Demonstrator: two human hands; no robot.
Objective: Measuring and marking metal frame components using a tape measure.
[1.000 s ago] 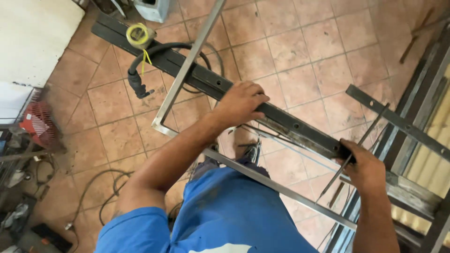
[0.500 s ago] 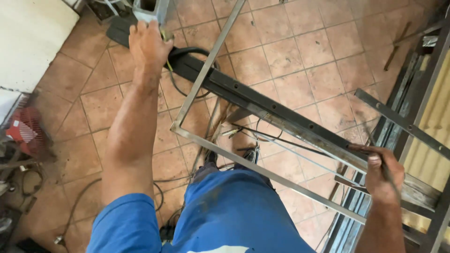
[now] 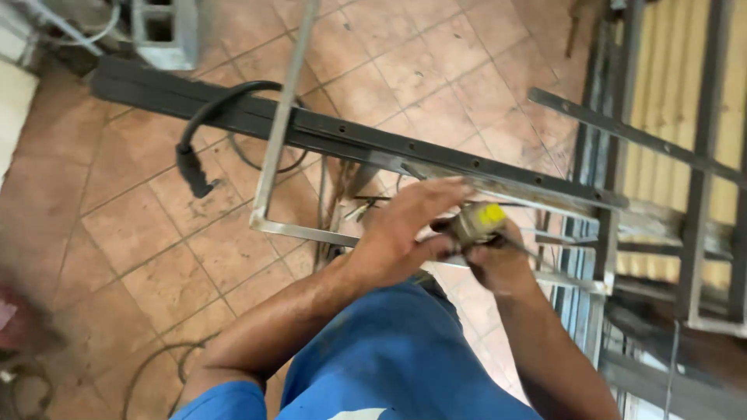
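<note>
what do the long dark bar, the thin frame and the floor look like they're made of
Long dark bar: likely steel, dull dark finish, with a row of small holes.
Thin frame: bare metal, probably steel, pale grey with a sheen and a square corner.
Floor: reddish-brown tiles, probably ceramic or clay, matte, with visible grout lines.

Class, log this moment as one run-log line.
left hand: on tape measure | right hand: under tape measure | dark steel bar: beyond hands | floor: tiled

Yellow and grey tape measure (image 3: 478, 222), dark steel bar (image 3: 327, 136), black cable (image 3: 204, 124), blue trousers (image 3: 389, 358) (terracotta tiled floor (image 3: 140, 225) beneath).
</note>
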